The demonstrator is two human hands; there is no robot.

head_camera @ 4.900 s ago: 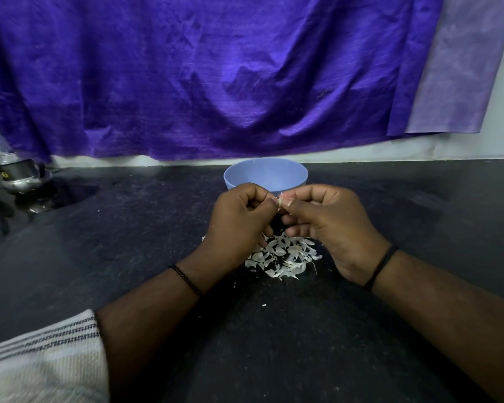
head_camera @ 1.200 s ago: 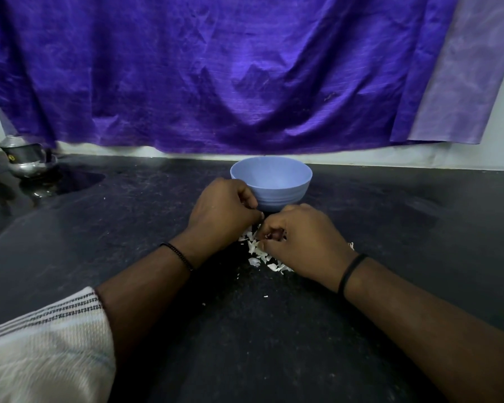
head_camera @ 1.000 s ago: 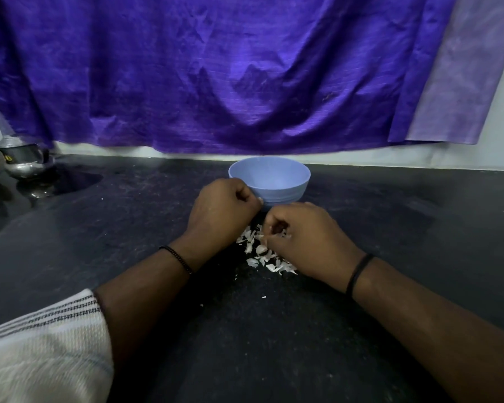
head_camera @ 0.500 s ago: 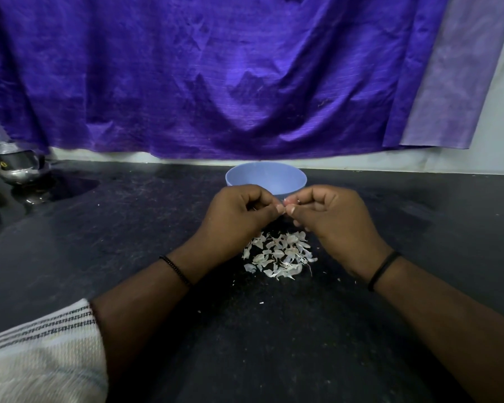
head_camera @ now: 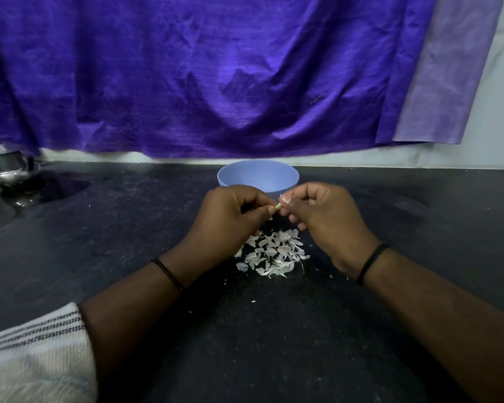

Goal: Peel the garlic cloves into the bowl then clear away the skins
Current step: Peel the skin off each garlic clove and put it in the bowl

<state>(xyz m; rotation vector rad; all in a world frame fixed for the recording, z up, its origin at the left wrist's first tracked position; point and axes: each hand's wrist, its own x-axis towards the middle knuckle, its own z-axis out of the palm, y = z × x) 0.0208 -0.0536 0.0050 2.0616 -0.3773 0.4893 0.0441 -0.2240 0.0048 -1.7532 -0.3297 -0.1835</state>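
Note:
A small garlic clove (head_camera: 278, 207) is pinched between the fingertips of my left hand (head_camera: 230, 216) and my right hand (head_camera: 320, 216), which meet just above the counter. Only the clove's pale tip shows between the thumbs. Below the hands lies a heap of white garlic skins (head_camera: 272, 253) on the dark counter. Right behind the hands stands a light blue bowl (head_camera: 258, 175); its contents are hidden from this angle.
The black stone counter (head_camera: 128, 228) stretches to both sides, with tiny skin flecks scattered near the heap. A shiny metal pot (head_camera: 8, 168) sits at the far left. A purple cloth (head_camera: 216, 77) hangs along the wall behind the bowl.
A second ago both hands were down at the skin heap, the right one picking among it. Both have since lifted and come together, holding a clove in front of the bowl.

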